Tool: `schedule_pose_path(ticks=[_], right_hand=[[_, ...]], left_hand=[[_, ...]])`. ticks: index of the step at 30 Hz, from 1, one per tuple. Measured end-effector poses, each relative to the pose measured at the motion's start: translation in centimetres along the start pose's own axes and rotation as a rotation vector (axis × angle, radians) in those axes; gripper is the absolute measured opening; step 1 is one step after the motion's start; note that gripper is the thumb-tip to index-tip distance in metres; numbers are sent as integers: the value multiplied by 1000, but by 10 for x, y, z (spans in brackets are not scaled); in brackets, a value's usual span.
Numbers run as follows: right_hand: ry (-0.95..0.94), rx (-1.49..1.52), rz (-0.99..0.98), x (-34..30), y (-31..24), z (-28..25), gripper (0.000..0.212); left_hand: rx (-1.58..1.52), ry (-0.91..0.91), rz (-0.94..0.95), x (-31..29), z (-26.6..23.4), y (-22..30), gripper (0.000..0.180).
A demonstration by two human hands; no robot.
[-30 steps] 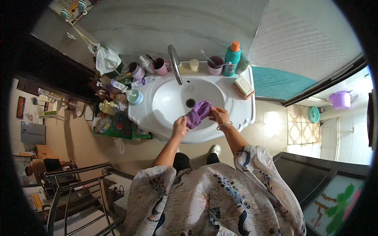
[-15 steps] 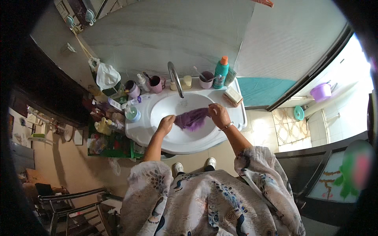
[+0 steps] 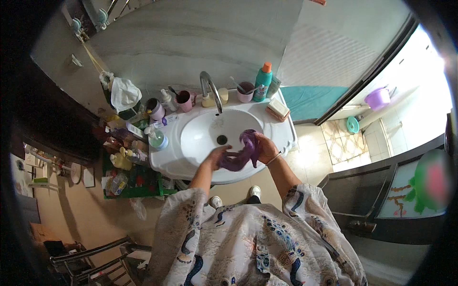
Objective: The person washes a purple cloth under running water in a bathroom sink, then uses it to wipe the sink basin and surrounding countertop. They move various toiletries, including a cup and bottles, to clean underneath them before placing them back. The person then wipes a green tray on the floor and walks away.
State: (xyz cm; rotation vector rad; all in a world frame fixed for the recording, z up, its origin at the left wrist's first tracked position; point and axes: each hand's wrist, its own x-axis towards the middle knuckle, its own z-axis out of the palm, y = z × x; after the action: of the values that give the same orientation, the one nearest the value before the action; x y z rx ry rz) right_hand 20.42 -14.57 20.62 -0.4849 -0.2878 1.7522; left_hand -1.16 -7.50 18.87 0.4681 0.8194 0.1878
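**Purple cloth two-handed, over near side of basin**

Purple cloth (image 3: 247, 153) sits between the hands, bunched and twisted, sagging a bit in the middle. Left hand (image 3: 217, 158) is closed around its left end, fingertips partly hidden by the fabric. Right hand (image 3: 266, 148) pinches the right end, thumb side not clear from here; a bit of cloth hangs just below it. Hands well apart, cloth bridging the gap. Can't tell how tight either grip is.

Around the grip: white basin (image 3: 194, 136) underneath, drain (image 3: 222, 139) just beyond the cloth on the left-hand side. Faucet (image 3: 217, 100) farther beyond, spout end apart from the cloth. Pump bottle (image 3: 157, 139) on the sink's rim, left of the left hand. Pale soap bar (image 3: 279, 106) past the right hand, to its right; teal bottle (image 3: 263, 85) with orange cap behind that. Bracelet (image 3: 274, 159) on the right wrist, just below the grip.
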Motion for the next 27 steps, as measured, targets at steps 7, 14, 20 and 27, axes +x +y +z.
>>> schedule_pose_path(ticks=[7,14,20,27], right_hand=[[-60,-68,-105,-25,-45,82,37],[-67,63,-220,-29,-98,77,33],[180,-100,-288,-67,-117,1,30],[448,-500,-392,-63,-112,-47,19]], left_hand=[[450,-224,162,32,25,-35,28],[645,-404,669,18,66,11,47],[-320,-225,467,-12,80,45,72],[396,150,543,-30,50,52,40]])
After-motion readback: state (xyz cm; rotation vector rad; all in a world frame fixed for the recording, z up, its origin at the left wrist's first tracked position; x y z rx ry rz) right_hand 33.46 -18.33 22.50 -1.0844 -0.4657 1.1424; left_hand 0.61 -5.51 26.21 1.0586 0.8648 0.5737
